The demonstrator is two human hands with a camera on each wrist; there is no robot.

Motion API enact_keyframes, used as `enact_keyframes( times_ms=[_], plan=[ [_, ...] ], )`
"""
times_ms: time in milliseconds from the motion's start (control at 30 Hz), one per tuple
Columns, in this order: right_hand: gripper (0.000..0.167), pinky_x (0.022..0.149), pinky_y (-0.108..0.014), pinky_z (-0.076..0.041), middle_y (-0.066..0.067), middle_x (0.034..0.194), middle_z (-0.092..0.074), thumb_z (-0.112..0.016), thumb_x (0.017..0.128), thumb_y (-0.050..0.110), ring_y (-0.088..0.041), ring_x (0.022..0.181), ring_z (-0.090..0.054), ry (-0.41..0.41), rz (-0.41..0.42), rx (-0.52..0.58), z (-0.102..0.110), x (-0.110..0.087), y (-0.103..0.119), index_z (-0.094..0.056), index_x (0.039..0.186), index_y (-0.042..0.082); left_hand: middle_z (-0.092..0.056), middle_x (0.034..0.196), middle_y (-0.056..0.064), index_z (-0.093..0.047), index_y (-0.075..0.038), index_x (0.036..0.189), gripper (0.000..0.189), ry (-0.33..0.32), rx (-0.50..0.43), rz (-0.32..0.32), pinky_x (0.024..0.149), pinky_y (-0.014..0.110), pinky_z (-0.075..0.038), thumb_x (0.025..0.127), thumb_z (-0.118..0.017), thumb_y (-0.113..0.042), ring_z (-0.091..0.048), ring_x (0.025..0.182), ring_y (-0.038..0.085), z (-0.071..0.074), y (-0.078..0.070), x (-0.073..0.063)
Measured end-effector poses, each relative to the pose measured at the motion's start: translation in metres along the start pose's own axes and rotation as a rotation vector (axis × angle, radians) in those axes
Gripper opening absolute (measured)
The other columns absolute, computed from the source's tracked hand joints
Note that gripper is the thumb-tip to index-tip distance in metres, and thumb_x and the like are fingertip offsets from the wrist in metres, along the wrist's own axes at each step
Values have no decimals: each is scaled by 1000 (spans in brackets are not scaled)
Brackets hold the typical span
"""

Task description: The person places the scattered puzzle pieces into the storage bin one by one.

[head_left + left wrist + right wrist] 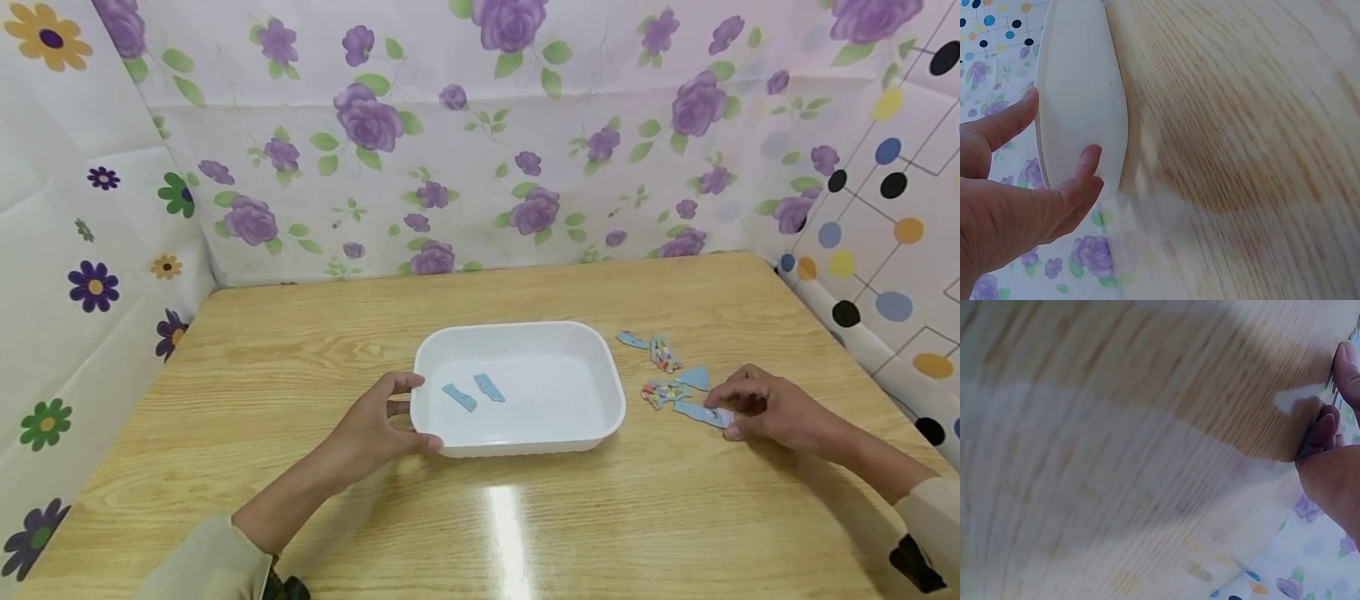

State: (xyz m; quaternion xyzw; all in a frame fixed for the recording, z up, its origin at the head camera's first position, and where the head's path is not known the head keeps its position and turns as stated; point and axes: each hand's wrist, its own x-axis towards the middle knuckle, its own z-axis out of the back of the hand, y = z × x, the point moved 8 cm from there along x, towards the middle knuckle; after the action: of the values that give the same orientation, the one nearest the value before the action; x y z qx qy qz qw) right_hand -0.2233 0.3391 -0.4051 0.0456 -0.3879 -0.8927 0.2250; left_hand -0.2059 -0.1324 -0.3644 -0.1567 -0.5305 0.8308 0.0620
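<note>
My left hand (pixel 375 422) holds the left end of a white plastic tray (pixel 517 446), thumb at the near corner and fingers along the side. In the left wrist view its fingertips rest against the tray's outer wall (pixel 1082 81). Two light blue cut picture pieces (pixel 459 397) lie inside the tray. To the right of it, my right hand (pixel 772 410) pinches one end of a long light blue picture piece (pixel 697 412) low over the table. Only part of that hand (pixel 1335 469) shows at the edge of the right wrist view.
Beside the tray's right end lie more pieces: a small blue one (pixel 632 339), two multicoloured ones (pixel 663 354) and a blue triangular one (pixel 693 377). Everything stands on a wood-grain table (pixel 315 350). A flowered sheet (pixel 450 167) hangs behind it.
</note>
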Motion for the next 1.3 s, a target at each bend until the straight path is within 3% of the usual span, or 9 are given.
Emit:
enact_keyframes(
  times_ms=[167,400,600,833,1300],
  plan=[
    [29,65,-24,-39,-4,101,-53,-76,80,5,-13,82,-44,-10,13,-4,0,-1,1,-69,108,9,-39,140,13,-38,-6,139,86,-1,-2,0,87,38,-53,70,-87,-20,-49,125,35,0,1,1],
    [29,69,-22,-42,-4,102,-55,-77,80,7,-11,85,-48,-11,-29,14,1,-4,1,-69,109,10,-39,140,13,-38,-5,139,86,2,0,-7,88,38,-53,70,-87,-19,-48,126,35,-1,1,2],
    [31,60,-27,-43,-4,97,-56,-75,81,5,-14,75,-50,-10,-35,37,5,-1,5,-66,111,8,-40,140,14,-39,-5,138,86,-10,11,-1,88,37,-53,69,-88,-19,-48,126,35,0,1,2],
    [32,58,-27,-47,-3,96,-57,-77,81,12,-13,75,-54,-53,-116,-30,19,2,8,-66,111,13,-38,141,16,-37,-3,139,86,4,0,-4,87,36,-53,70,-87,-19,-48,126,37,-1,1,2],
    [30,61,-27,-49,-1,103,-56,-74,85,16,-13,81,-52,-75,-114,-93,37,19,20,-65,114,16,-39,141,14,-38,-5,139,86,-5,8,3,88,37,-53,70,-88,-20,-47,126,36,0,2,1]
  ],
)
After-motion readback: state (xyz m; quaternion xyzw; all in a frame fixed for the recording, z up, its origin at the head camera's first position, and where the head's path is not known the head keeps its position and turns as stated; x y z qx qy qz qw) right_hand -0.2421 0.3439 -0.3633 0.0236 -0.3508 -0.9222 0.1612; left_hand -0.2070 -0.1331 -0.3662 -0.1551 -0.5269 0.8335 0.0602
